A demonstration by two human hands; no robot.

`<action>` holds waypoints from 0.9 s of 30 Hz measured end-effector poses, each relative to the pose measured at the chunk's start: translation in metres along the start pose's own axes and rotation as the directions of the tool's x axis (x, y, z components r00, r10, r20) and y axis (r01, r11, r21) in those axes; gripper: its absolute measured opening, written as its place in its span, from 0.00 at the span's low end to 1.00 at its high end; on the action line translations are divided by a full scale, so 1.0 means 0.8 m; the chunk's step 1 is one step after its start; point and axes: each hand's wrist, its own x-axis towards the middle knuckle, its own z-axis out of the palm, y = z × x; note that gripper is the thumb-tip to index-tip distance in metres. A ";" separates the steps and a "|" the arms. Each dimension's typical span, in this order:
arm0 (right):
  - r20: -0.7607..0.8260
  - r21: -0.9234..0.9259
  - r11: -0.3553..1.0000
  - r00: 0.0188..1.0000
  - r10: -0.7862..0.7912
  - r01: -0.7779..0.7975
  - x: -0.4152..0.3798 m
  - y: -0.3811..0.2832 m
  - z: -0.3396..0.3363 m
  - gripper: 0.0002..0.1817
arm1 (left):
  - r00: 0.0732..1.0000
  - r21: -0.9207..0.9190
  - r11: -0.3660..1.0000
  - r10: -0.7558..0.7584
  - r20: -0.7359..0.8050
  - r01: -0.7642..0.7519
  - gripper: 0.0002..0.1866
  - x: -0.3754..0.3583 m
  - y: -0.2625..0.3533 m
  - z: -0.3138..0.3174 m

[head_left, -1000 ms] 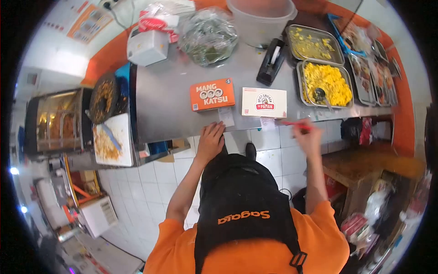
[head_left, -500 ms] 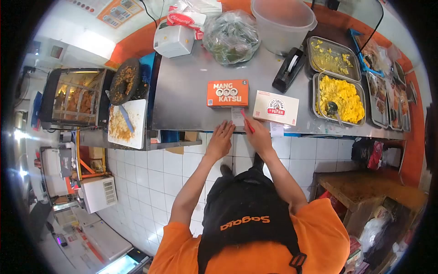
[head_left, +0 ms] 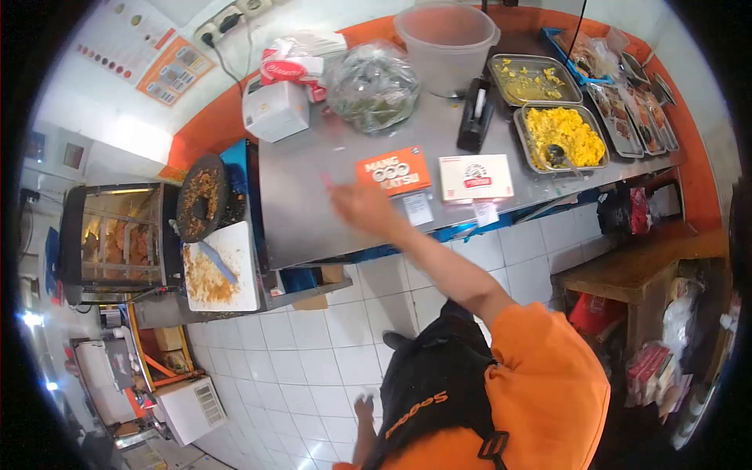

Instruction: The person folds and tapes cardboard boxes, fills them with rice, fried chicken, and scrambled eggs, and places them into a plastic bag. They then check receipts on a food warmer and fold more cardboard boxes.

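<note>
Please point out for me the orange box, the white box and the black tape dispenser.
orange box (head_left: 388,171), head view, printed lid.
white box (head_left: 475,176), head view, middle of the lid.
black tape dispenser (head_left: 474,117), head view, its body.

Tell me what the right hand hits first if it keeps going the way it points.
The blurred right hand points up-left over bare steel counter. Probably first the white box near the wall, though depth is unclear.

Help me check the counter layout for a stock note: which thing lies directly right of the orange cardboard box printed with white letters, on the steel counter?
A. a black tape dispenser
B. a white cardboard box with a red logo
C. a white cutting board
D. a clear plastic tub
B: the white cardboard box with a red logo lies flat just right of the orange cardboard box near the front edge of the steel counter.
</note>
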 end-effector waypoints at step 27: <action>-0.307 -0.040 0.747 0.720 0.623 -0.663 0.061 0.074 -0.111 0.17 | 0.967 -0.546 0.803 0.248 -0.056 -0.238 0.29 0.210 0.069 -0.236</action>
